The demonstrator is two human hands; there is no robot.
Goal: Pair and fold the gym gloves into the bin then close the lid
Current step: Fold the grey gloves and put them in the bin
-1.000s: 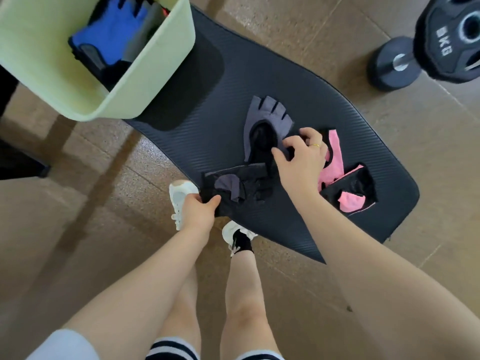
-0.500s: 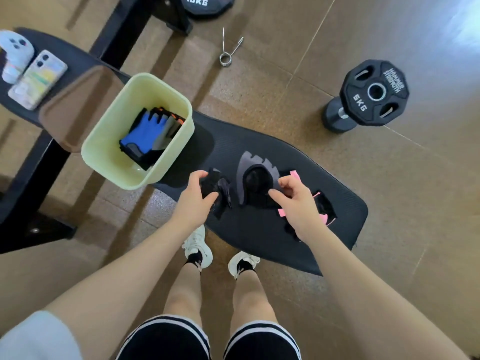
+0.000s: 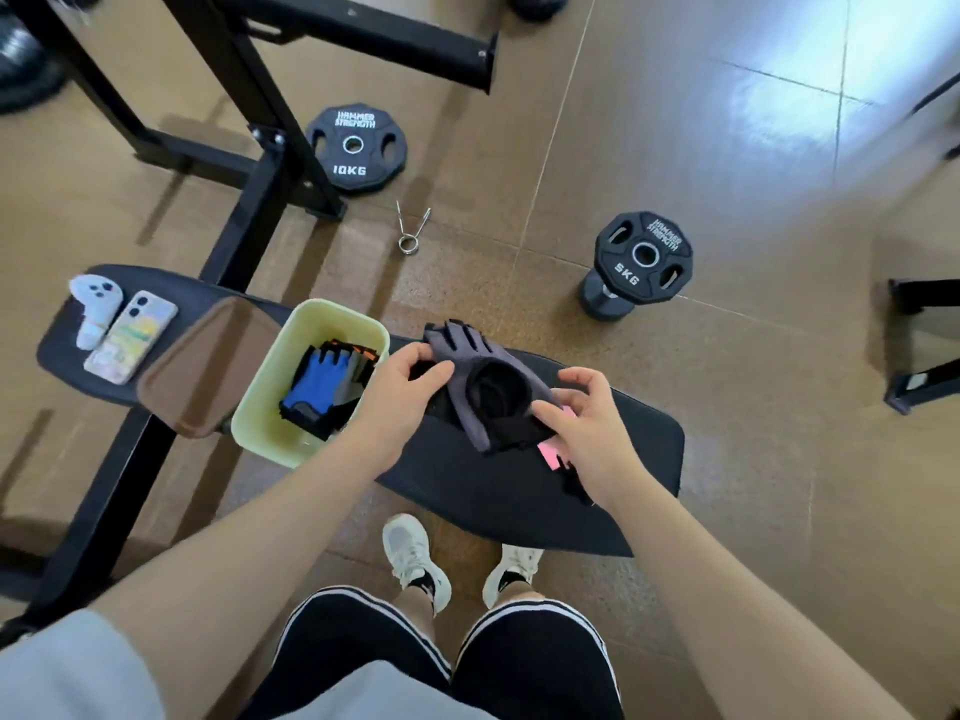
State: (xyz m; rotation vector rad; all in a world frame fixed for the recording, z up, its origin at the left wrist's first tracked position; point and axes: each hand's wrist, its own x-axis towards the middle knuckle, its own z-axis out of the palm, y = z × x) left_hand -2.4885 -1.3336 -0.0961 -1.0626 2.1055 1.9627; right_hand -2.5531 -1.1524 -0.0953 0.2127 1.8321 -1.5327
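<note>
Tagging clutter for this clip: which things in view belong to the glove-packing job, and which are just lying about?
Belongs to the job:
grey glove, held by left hand and right hand
pink glove
blue glove in the green bin
brown lid

Lying about:
phone
game controller
10KG plate
5KG dumbbell
spring collar

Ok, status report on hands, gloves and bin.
Left hand and right hand both grip the grey glove above the bench. Blue pair in the open bin. Brown lid beside it. Pink glove waiting.
</note>
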